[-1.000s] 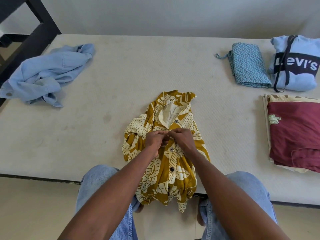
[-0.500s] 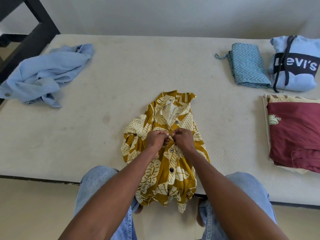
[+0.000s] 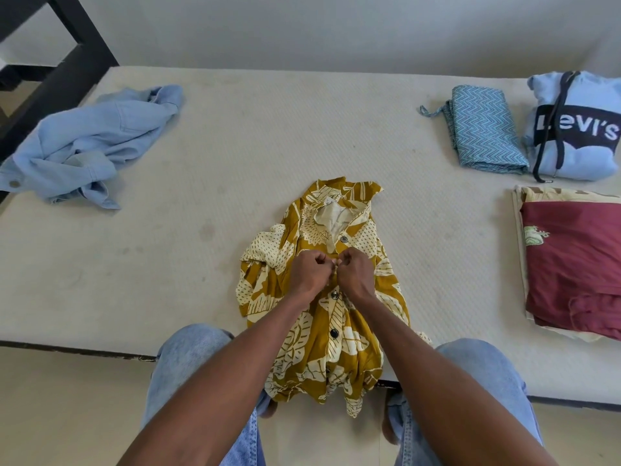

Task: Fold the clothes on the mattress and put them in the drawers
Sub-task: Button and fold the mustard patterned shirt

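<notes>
A mustard and cream leaf-print shirt (image 3: 322,338) lies front-up on the white mattress (image 3: 268,136), collar away from me, its hem hanging over the near edge. My left hand (image 3: 311,270) and my right hand (image 3: 357,272) meet over the button placket below the collar, fingers curled and pinching the two front edges together. Several dark buttons show below my hands and one above. A crumpled light blue shirt (image 3: 87,146) lies at the far left.
Folded clothes sit at the right: a teal zigzag cloth (image 3: 484,132), a light blue Levi's hoodie (image 3: 578,129), and a maroon garment (image 3: 578,264) on a cream cloth. A black frame (image 3: 64,72) stands at the far left. My knees in jeans are against the mattress edge.
Both hands stay on the shirt's placket at the same spot; the fingers shift slightly while working the front edges. The clothes around have not moved.
</notes>
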